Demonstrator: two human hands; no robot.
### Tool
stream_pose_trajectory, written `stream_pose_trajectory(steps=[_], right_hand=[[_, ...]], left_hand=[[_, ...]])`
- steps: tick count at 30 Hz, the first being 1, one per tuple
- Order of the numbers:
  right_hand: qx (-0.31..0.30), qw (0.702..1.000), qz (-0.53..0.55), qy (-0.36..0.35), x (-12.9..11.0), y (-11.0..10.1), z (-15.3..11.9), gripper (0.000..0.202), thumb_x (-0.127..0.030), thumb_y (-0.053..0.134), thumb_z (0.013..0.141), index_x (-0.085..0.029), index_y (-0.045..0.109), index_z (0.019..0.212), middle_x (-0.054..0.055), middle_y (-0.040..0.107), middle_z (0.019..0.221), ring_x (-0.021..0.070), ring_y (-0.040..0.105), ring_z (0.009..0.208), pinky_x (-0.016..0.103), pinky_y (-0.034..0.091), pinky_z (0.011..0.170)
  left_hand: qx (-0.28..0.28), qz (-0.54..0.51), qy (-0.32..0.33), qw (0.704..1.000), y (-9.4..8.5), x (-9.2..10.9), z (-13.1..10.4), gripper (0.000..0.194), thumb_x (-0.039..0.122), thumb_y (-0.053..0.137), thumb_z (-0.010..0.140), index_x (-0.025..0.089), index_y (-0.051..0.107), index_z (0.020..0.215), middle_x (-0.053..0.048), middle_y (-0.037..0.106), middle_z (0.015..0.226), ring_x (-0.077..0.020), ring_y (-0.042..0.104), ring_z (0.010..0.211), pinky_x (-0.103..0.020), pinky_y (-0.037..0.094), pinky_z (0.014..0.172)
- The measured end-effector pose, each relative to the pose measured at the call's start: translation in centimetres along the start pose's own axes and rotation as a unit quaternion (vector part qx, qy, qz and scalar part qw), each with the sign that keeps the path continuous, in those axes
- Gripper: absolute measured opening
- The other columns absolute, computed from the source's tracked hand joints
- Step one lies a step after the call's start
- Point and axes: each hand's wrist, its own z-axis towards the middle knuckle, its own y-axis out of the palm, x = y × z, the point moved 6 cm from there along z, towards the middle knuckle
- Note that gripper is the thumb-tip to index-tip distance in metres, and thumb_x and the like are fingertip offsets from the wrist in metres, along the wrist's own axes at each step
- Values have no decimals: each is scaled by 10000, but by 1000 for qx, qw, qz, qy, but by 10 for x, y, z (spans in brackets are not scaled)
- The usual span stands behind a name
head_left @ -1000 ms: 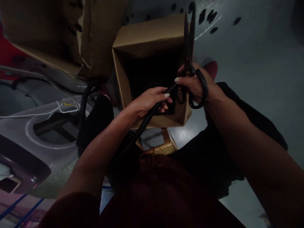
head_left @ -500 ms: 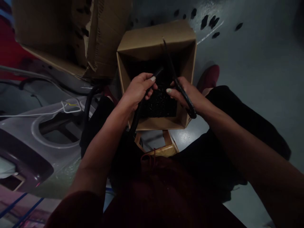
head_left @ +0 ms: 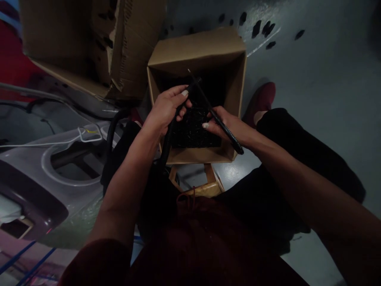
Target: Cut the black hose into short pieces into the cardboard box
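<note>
My left hand [head_left: 171, 105] is closed around a black ribbed hose [head_left: 168, 145], with its thumb pressed near the free end. From that hand the hose runs down toward my left thigh. My right hand [head_left: 224, 123] grips a long thin dark tool [head_left: 228, 133] with a narrow pointed tip; its exact kind is unclear in the dim light. The tool's thin part crosses close to the hose end; whether they touch I cannot tell. Both hands are over an open cardboard box [head_left: 198, 47] that holds a heap of small shiny black pieces [head_left: 198, 133].
A larger torn cardboard box [head_left: 139, 51] stands at the upper left. Several dark bits [head_left: 256, 29] lie on the grey floor. At left are a glossy grey moulded shell [head_left: 80, 198] and a white cable [head_left: 38, 143]. A wooden stool [head_left: 208, 190] is between my legs.
The tool has swung left and its tip has come down to the hose end. Both hands have shifted slightly left, the left one up a little and the right one down.
</note>
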Motion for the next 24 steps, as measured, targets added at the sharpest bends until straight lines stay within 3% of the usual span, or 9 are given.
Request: stream_pose_trajectory(steps=[9, 15, 24], right_hand=[[2, 1000, 1, -12, -1, -2, 0, 587, -681, 551, 812, -215, 527, 1168, 81, 638, 997, 278, 618, 891, 409, 482, 769], [35, 998, -50, 16, -3, -6, -1, 553, -628, 526, 828, -203, 540, 1181, 85, 635, 977, 277, 605, 874, 416, 465, 777], [44, 992, -106, 57, -7, -4, -4, 411, -543, 447, 896, -192, 597, 1049, 77, 665, 864, 251, 603, 789, 329, 422, 681]], left_hand=[[-33, 5, -5, 999, 4, 1, -4, 240, 221, 564, 930, 128, 645, 1136, 35, 569, 636, -8, 426, 427, -126, 279, 397], [-49, -2, -8, 999, 3, 0, -4, 185, 184, 569, 921, 113, 669, 1060, 33, 559, 646, -6, 415, 430, -140, 270, 393], [-40, -11, -36, 999, 9, -11, 0, 100, 185, 556, 927, 118, 630, 933, 35, 542, 639, -1, 406, 423, -129, 262, 389]])
